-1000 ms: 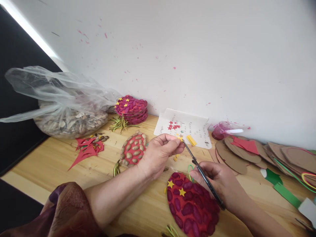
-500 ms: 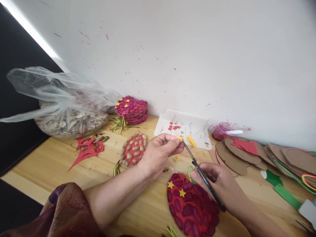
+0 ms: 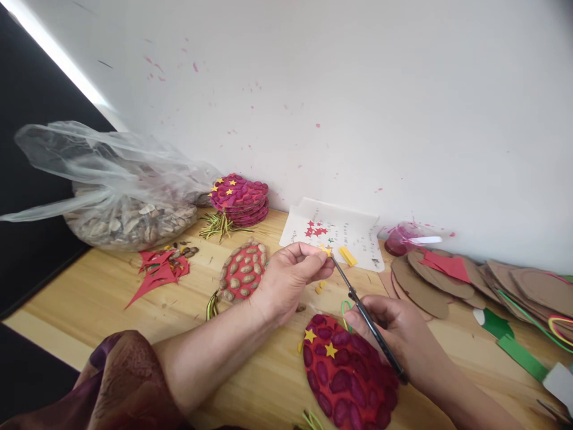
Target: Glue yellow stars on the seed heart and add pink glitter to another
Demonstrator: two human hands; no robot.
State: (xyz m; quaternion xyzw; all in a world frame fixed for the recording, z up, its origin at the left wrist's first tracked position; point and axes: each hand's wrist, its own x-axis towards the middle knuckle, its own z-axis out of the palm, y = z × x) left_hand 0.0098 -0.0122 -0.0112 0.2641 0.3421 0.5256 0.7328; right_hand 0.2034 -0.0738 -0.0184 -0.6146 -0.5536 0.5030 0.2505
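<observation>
Between thumb and fingertips, my left hand [image 3: 298, 272] pinches a small yellow paper star [image 3: 327, 251]. My right hand [image 3: 389, 331] is wrapped around a pair of dark scissors [image 3: 372, 328], whose blade tips touch or nearly touch the star's edge. Under the right hand lies an oval piece covered in purple-painted shells [image 3: 342, 382], with two yellow stars on its red surface. Left of my left wrist rests a red oval with unpainted tan shells [image 3: 244, 272], partly hidden by the forearm.
White paper [image 3: 362, 248] behind my hands carries red stars [image 3: 316, 229] and a folded yellow strip [image 3: 347, 256]. Purple ovals [image 3: 239, 200] are stacked near a plastic bag of shells [image 3: 134, 221]. Red scraps [image 3: 163, 269] lie left; cardboard ovals [image 3: 418, 286] and green paper [image 3: 521, 357] lie right.
</observation>
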